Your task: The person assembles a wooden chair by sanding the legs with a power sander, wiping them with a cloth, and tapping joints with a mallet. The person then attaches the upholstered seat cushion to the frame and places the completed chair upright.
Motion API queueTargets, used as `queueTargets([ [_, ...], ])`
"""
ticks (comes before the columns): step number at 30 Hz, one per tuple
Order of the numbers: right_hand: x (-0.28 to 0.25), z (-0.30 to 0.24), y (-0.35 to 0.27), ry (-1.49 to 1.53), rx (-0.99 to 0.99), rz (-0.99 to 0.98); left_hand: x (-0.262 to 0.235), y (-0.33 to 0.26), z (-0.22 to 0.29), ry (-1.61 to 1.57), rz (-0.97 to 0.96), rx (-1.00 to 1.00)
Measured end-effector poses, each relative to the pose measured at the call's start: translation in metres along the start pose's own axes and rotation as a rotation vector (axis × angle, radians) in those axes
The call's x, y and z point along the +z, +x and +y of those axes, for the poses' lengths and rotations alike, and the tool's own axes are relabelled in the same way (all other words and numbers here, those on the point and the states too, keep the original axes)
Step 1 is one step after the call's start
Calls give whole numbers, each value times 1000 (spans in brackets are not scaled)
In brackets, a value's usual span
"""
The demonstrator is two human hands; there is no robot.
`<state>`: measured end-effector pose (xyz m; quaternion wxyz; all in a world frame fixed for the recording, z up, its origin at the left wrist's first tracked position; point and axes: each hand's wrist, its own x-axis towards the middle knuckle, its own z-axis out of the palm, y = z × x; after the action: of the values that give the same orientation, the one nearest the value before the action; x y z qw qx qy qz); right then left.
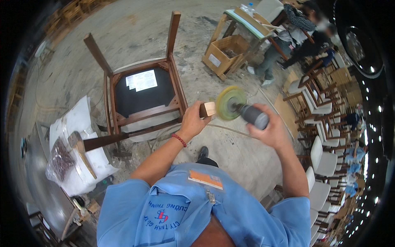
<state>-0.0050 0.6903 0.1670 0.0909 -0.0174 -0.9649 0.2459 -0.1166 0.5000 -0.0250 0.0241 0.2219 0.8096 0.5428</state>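
Left grip is closed around a small wooden block, thumb and fingers pinching its near end so the pale cut face points right. Right grip is wrapped tight around the grey body of a power sander, held level in the air. Its round yellow-green disc sits just beside the block's pale face; whether the two touch cannot be told. Both are held up above the concrete floor, in front of the person's chest, and a red bead bracelet circles the left wrist.

Beyond the left hand, an upturned dark wooden chair rests with its legs pointing up and away, a white label on the black underside of its seat. At lower left, a tabletop carries white sheets, a clear bag of dark small parts and a hammer with a wooden handle.

Farther off, at upper right, another person sits by a wooden workbench, with an open wooden crate beneath it. Rows of white-seated chairs run down the right side.
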Motion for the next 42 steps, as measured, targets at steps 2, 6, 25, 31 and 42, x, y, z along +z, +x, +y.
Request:
queueTargets([
  [2,-11,18,15,1,-40,43,1,0,0,-15,8,-29],
  [6,-16,54,32,110,-317,-169,9,-11,0,-6,106,-32],
  [25,-15,96,167,275,-842,-718,51,-19,24,-42,483,-248],
  [31,8,89,198,294,-705,-773,51,-19,31,-22,465,-307],
  [42,-20,95,216,596,-251,-716,2,-15,39,-44,50,-373],
])
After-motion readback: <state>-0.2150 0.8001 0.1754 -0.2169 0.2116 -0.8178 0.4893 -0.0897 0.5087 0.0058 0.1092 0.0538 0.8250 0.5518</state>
